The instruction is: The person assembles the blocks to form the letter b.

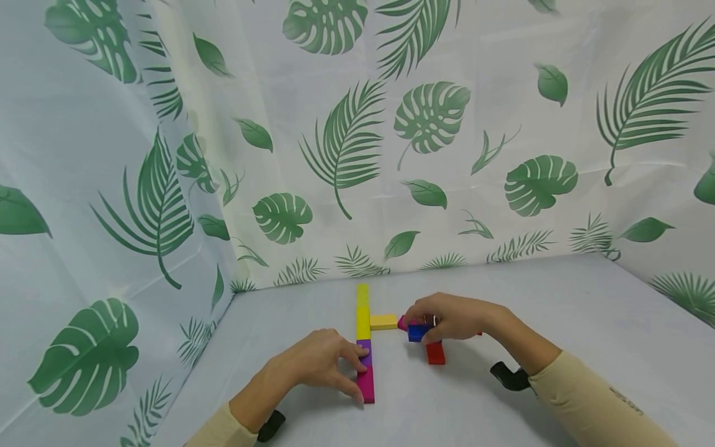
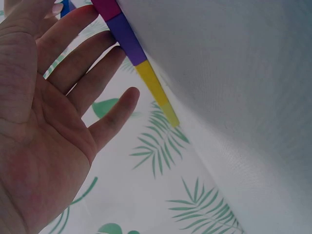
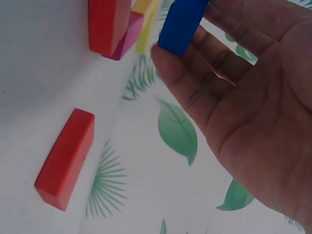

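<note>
Right hand (image 1: 455, 315) is pinching the blue block (image 1: 416, 334) above the tabletop (image 1: 402, 413), near a red block (image 1: 436, 354). Left hand (image 1: 321, 360) is gripping nothing, its extended fingers touching the purple block (image 1: 364, 359) and magenta block (image 1: 365, 386). Risks: a loosening pinch would be dropping the blue block; sideways finger pressure would be skewing the row (image 1: 364, 323).

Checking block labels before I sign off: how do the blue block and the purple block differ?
Colour: the blue block is deep blue; the purple block is violet.
Support: the blue block is held up by the right hand; the purple block lies on the white surface.
Neighbours: the purple block sits in line between a magenta block and a yellow block; the blue block is in no row.
Shared: both are plain, oblong blocks.
</note>
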Demonstrator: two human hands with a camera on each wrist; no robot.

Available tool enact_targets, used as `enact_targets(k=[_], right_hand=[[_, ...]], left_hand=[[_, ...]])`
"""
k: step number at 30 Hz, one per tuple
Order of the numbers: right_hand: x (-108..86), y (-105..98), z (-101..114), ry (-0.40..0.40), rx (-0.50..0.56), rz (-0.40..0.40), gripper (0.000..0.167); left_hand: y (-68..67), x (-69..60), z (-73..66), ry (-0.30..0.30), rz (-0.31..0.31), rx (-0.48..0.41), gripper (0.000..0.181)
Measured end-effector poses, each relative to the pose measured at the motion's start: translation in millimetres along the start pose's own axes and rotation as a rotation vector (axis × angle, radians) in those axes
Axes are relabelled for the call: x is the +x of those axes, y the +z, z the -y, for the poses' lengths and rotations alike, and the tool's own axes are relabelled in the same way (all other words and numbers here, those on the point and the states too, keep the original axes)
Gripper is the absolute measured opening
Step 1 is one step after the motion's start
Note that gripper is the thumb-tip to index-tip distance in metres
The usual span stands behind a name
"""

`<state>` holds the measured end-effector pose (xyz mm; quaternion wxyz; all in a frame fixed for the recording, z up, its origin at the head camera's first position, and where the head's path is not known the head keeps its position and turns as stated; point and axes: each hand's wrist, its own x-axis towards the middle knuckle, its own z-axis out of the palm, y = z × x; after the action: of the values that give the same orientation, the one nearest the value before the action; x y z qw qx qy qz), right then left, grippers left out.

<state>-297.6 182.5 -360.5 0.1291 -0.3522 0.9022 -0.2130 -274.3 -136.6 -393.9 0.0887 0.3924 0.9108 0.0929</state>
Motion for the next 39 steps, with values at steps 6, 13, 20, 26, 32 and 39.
enact_targets(k=[6, 13, 20, 26, 32, 39], right_hand=[[0.0, 2, 4, -0.024, 0.052, 0.047, 0.037], [1.1, 6, 11, -0.019, 0.078, 0.096, 0.035], [3.1, 12, 15, -0.001, 0.099, 0.139, 0.033], [5.0, 17, 16, 0.016, 0.103, 0.16, 0.034], [4.6, 18, 20, 0.024, 0.094, 0.175, 0.034], [4.3, 20, 25, 0.044, 0.103, 0.196, 0.033]], left_hand=[[-0.7, -0.2, -0.5, 0.015, -0.006, 0.005, 0.049], [-0.3, -0.2, 0.0, 0.025, -0.011, 0.009, 0.049], [0.3, -0.5, 1.0, 0.045, -0.018, 0.005, 0.05], [0.1, -0.6, 0.7, 0.034, -0.015, -0.002, 0.049], [-0.4, -0.6, 0.2, 0.029, -0.013, -0.003, 0.048], [-0.2, -0.1, 1.6, 0.045, -0.02, -0.009, 0.048]])
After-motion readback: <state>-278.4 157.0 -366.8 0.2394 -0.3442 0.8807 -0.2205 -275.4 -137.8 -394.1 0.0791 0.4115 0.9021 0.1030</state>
